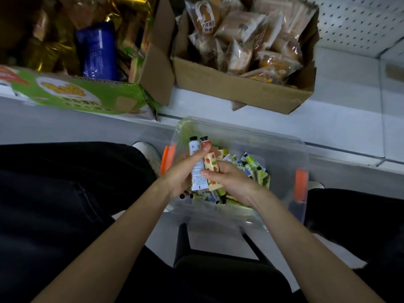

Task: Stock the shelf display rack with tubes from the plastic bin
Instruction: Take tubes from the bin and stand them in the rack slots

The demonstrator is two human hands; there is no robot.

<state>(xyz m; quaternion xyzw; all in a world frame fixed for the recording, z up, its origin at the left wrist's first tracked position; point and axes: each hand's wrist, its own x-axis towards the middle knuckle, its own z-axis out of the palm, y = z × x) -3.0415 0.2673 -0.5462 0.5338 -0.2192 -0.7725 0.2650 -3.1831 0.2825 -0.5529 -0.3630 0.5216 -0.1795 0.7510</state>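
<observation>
A clear plastic bin (284, 145) with orange latches stands on the floor between my legs, filled with several small patterned tubes (253, 169). Above the bin, my left hand (181, 173) grips a white tube (197, 169) with printed text, its thumb across the front. Beside it stands a tube with an orange fruit pattern (211, 162), and my right hand (234, 182) holds it with its fingers curled round the lower end. Both tubes point cap-up and touch each other. No display rack is in view.
A white shelf (328, 119) runs across ahead of the bin. On it sit a cardboard box of wrapped buns (240, 92), a green printed carton (83, 95) and gold and blue snack packs (96, 51). A perforated back panel (360, 20) is at top right.
</observation>
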